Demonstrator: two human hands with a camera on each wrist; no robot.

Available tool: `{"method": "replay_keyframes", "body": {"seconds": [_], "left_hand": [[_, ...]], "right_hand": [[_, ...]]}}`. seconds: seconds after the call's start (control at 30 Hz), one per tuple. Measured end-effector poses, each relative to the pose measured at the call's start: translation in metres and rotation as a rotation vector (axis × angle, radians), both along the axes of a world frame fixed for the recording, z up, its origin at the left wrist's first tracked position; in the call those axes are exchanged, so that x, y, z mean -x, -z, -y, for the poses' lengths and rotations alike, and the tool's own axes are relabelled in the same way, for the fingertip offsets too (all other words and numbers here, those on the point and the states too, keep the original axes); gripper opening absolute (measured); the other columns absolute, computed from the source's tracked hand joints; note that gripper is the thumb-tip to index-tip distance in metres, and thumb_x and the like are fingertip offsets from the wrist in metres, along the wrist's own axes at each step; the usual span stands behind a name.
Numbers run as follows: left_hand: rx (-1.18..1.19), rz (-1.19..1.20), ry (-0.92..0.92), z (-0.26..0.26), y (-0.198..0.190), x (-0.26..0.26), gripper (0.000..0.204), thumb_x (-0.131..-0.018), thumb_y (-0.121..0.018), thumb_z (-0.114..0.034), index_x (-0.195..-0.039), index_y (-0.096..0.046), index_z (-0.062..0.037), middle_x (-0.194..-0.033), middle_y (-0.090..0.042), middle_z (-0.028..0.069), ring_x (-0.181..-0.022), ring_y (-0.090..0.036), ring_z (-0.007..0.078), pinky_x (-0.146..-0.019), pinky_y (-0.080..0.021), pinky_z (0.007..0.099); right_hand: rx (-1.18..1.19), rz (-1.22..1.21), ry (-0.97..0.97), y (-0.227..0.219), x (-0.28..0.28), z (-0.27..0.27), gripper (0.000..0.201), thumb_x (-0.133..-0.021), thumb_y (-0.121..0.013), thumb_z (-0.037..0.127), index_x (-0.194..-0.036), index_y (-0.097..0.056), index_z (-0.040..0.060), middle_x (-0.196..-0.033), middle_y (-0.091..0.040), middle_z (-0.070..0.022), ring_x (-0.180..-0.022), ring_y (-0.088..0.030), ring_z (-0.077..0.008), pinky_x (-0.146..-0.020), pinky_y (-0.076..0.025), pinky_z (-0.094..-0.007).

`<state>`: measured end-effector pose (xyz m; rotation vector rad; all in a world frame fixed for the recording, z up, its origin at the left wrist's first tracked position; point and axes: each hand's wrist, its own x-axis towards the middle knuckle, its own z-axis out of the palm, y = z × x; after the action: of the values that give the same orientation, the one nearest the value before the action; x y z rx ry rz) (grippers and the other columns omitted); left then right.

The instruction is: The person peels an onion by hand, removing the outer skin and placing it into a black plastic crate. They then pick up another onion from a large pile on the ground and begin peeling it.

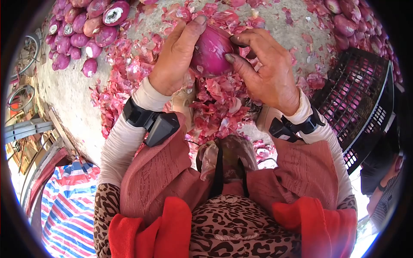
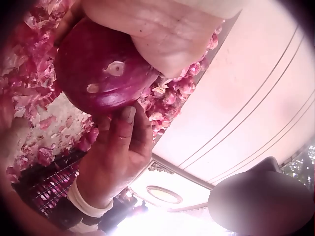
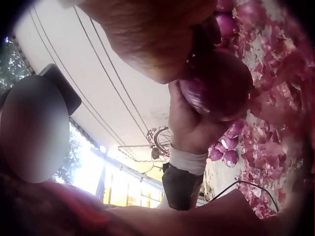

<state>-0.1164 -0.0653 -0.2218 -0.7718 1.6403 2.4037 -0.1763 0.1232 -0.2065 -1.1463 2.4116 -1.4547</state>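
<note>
A large purple-red onion (image 1: 211,51) is held up between both hands above the littered ground. The left hand (image 1: 176,58) grips its left side, thumb lying along the top. On the right side, the right hand (image 1: 269,71) pinches at the onion's surface with thumb and forefinger. Two pale spots mark the skin of the onion (image 2: 106,73) in the left wrist view, where the right hand's (image 2: 115,157) fingertips touch its lower edge. In the right wrist view the left hand (image 3: 194,125) supports the onion (image 3: 219,88) from below.
Red onion skins (image 1: 219,99) litter the ground under the hands and between the feet. Piled onions (image 1: 79,39) lie at the upper left, more onions (image 1: 344,26) at the upper right. A black plastic crate (image 1: 359,86) stands at the right, a striped sheet (image 1: 71,202) at the lower left.
</note>
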Motion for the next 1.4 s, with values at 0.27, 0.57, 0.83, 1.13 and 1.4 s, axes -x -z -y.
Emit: {"method": "replay_keyframes", "body": {"seconds": [0.27, 0.57, 0.83, 1.13, 1.4], "left_hand": [[0.024, -0.019, -0.026, -0.005, -0.008, 0.000, 0.031, -0.097, -0.055, -0.033, -0.103, -0.058, -0.0027, -0.099, -0.061, 0.0020, -0.090, -0.057, 0.0085, -0.083, -0.047, 0.0259], [0.176, -0.015, 0.044, -0.004, -0.001, -0.002, 0.044, -0.100, -0.043, -0.041, -0.116, -0.053, -0.0007, -0.105, -0.062, 0.0095, -0.091, -0.063, 0.0159, -0.083, -0.053, 0.0315], [0.099, -0.051, -0.029, -0.005, -0.003, -0.001, 0.032, -0.095, -0.057, -0.033, -0.103, -0.055, -0.0016, -0.098, -0.059, 0.0022, -0.091, -0.054, 0.0093, -0.083, -0.046, 0.0260], [0.210, 0.004, 0.016, -0.007, -0.002, 0.000, 0.032, -0.097, -0.053, -0.032, -0.112, -0.051, -0.0037, -0.104, -0.061, 0.0057, -0.094, -0.060, 0.0130, -0.086, -0.049, 0.0293], [0.168, -0.077, -0.078, -0.009, 0.001, 0.002, 0.030, -0.090, -0.065, -0.031, -0.094, -0.052, -0.0037, -0.086, -0.054, -0.0002, -0.077, -0.050, 0.0063, -0.069, -0.045, 0.0239]], "right_hand": [[0.017, 0.046, -0.010, 0.004, 0.003, -0.002, 0.025, -0.077, -0.071, 0.005, -0.099, -0.063, -0.0014, -0.096, -0.064, -0.0139, -0.087, -0.064, -0.0301, -0.075, -0.050, -0.0332], [0.034, 0.090, 0.025, 0.015, 0.004, -0.005, 0.020, -0.078, -0.069, 0.001, -0.097, -0.062, -0.0011, -0.094, -0.064, -0.0133, -0.087, -0.065, -0.0249, -0.074, -0.050, -0.0302], [-0.015, 0.062, 0.050, 0.007, 0.002, -0.004, 0.018, -0.078, -0.072, 0.003, -0.093, -0.064, -0.0011, -0.088, -0.065, -0.0111, -0.077, -0.066, -0.0226, -0.065, -0.052, -0.0318], [-0.080, -0.143, 0.027, 0.008, -0.002, 0.001, 0.019, -0.073, -0.067, -0.004, -0.090, -0.059, -0.0017, -0.084, -0.059, -0.0153, -0.073, -0.061, -0.0348, -0.063, -0.049, -0.0371], [-0.129, -0.108, 0.099, 0.016, -0.001, 0.005, 0.017, -0.075, -0.065, -0.002, -0.089, -0.055, -0.0003, -0.083, -0.056, -0.0154, -0.072, -0.058, -0.0357, -0.062, -0.048, -0.0397]]}}
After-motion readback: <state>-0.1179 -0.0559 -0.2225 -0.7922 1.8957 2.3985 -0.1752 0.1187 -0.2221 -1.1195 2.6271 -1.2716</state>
